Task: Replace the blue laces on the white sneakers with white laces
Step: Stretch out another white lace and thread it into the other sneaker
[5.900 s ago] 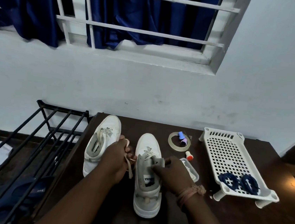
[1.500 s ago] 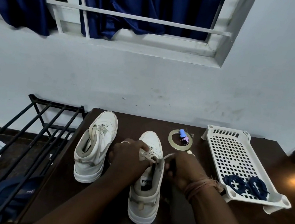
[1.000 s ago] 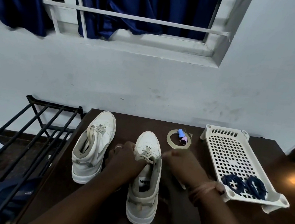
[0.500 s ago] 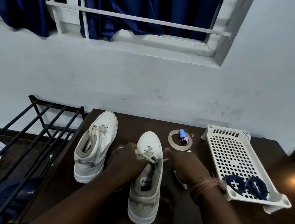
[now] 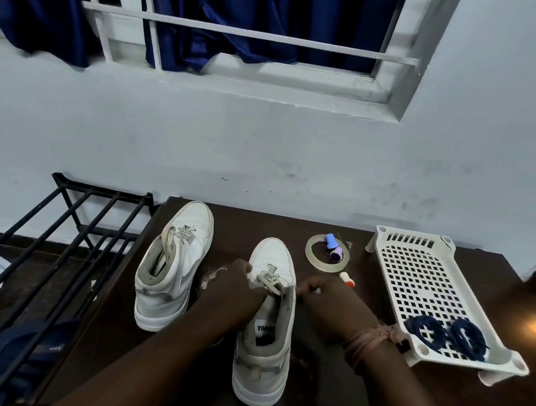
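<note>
On table (image 5: 354,396), two sneakers (image 5: 265,336), two blue laces (image 5: 445,335), two hands (image 5: 232,299)

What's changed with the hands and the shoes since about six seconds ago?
Both hands moved forward from the tongue to the lower eyelets of the near shoe. The left hand and right hand now grip the white lace ends low, beside the shoe. The left shoe has shifted and leans left. The blue laces stayed in the tray; the tape is unmoved.
</note>
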